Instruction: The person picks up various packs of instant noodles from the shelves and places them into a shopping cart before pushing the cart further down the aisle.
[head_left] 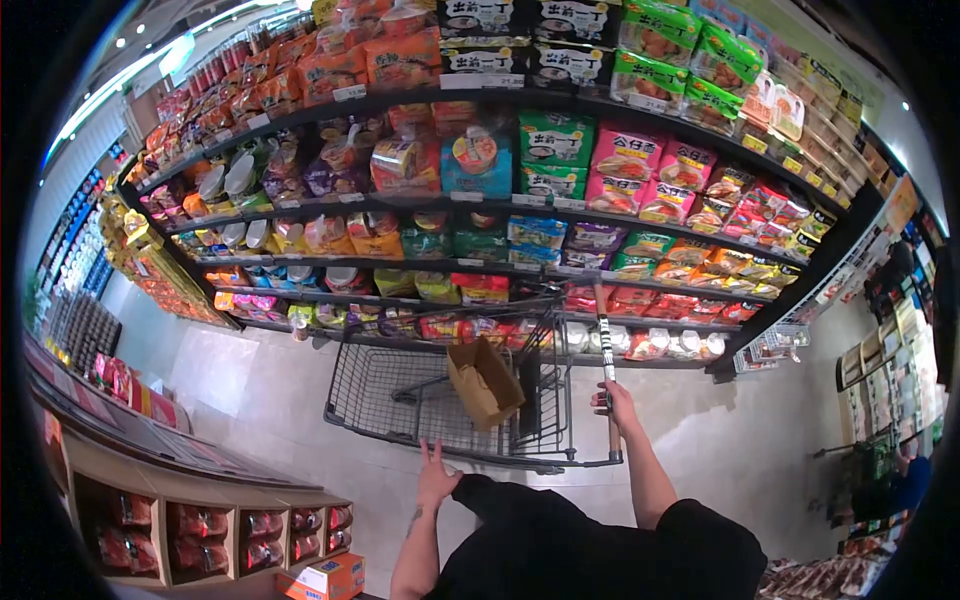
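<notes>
A wire shopping cart point(375, 385) stands sideways between me and the shelves, with an open brown paper bag point(484, 384) inside it. At the cart's right end, my right hand point(617, 405) is wrapped round the handle bar point(603, 345). Near the cart's front side, my left hand point(436, 482) has two fingers stretched out and apart, their tips close to the cart's lower rim. Nothing shows in my left hand. Whether those fingertips touch the rim cannot be made out.
Long shelves point(400, 262) of packaged noodles run behind the cart. Low wooden bins point(205, 535) with red packets and an orange box point(330, 578) are at the lower left. A person in blue point(910, 485) is at the far right. Pale floor point(240, 400) shows around the cart.
</notes>
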